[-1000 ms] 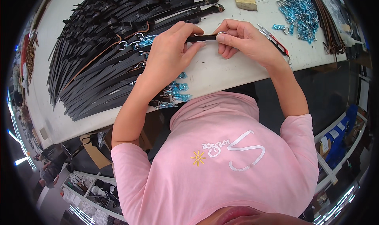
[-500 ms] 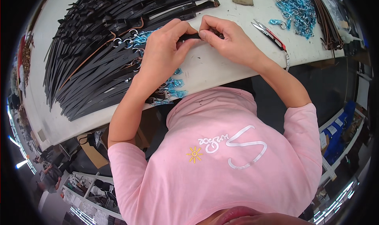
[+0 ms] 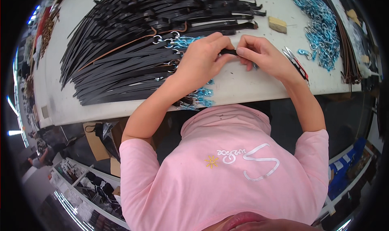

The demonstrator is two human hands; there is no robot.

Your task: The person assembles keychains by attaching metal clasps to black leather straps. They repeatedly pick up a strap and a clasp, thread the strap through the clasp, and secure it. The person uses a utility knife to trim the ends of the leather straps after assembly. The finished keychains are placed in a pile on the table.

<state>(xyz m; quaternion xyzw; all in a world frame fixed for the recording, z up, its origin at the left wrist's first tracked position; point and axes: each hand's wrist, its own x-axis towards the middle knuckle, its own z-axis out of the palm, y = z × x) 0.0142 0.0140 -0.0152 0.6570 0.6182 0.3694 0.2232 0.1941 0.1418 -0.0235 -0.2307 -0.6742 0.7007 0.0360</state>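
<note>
**Working on 1 black strap end between 2 hands**

Holding a short black strap end between them, the left hand and the right hand meet above the white counter, near its front edge. Both hands are closed on this piece: the left fingers pinch it from the left side, the right fingers pinch it from the right side. Only a small dark part shows between the fingertips, so I cannot tell if a clip is already fixed on it.

The visible part lies almost level, with its long axis running left to right across the view. Which end is the tip, I cannot tell, because the hands cover both ends.

As a judgement, the work is somewhere in the middle. A big fan of black straps lies at the left, and some near the left hand carry silver rings with blue clips. A heap of loose blue clips waits at the right, so many clips seem not yet used. A small snip tool and a tan block rest beside the right hand.
</note>
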